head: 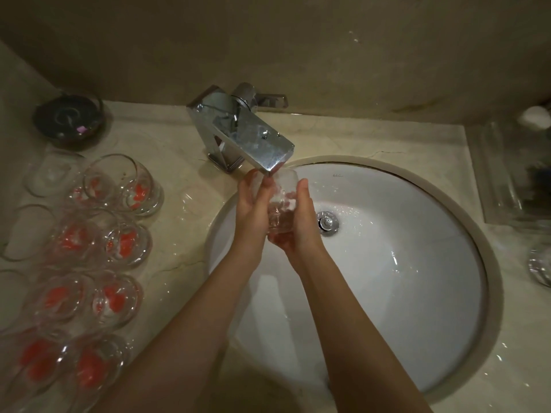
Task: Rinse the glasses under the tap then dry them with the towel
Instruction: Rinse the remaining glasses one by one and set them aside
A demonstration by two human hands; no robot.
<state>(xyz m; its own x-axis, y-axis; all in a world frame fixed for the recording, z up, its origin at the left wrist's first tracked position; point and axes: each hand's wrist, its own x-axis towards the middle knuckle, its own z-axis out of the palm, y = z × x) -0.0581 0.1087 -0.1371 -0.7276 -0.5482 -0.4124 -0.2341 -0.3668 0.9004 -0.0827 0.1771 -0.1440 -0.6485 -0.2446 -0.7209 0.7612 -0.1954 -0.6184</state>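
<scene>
Both hands, the left hand (253,204) and the right hand (301,216), hold one glass (283,201) between them, fingers wrapped round it, right under the tap (253,141) and over the sink (417,293), so this looks like the rinsing step. Next comes drying, but I see no towel. Many more glasses (119,242) stand close together far out past the left hand, easy to bump.

A: What's on the marble counter (179,150)?
B: Clear glasses with red prints (119,242) clustered left, dark bowl (70,119) behind them, chrome tap (238,129) at sink rim (417,178).
</scene>
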